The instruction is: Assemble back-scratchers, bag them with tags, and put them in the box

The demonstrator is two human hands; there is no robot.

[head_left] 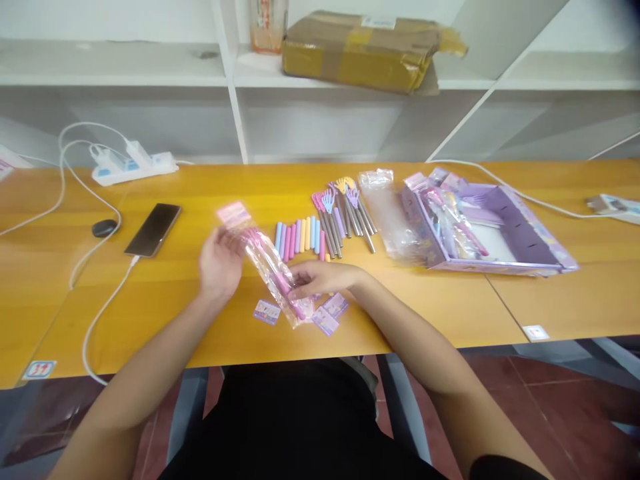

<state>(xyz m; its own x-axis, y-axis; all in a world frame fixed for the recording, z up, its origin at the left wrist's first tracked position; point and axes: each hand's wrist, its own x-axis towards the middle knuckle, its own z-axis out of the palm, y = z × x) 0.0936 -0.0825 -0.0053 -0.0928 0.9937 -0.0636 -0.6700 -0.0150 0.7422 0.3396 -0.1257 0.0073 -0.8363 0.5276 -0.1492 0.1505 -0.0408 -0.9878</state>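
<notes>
A clear plastic packet (267,263) with a pink back scratcher inside and a pink header at its top slants over the desk. Its upper end is pinched by my left hand (220,263), just below the header. Lower down, the fingers of my right hand (323,277) are closed on the same packet near the pink handle. Several small printed cards (267,312) lie around the packet's lower end. Behind my right hand is a row of pastel handle tubes (300,237), beside metal-stemmed back scratcher heads (350,207) shaped like little hands.
To the right, a purple box (540,263) holds several packed scratchers, with clear empty bags (387,213) against its left side. A phone (153,230) on a cable, a black mouse-like object (104,228) and a power strip (135,169) lie left. A taped carton (360,50) rests on the shelf.
</notes>
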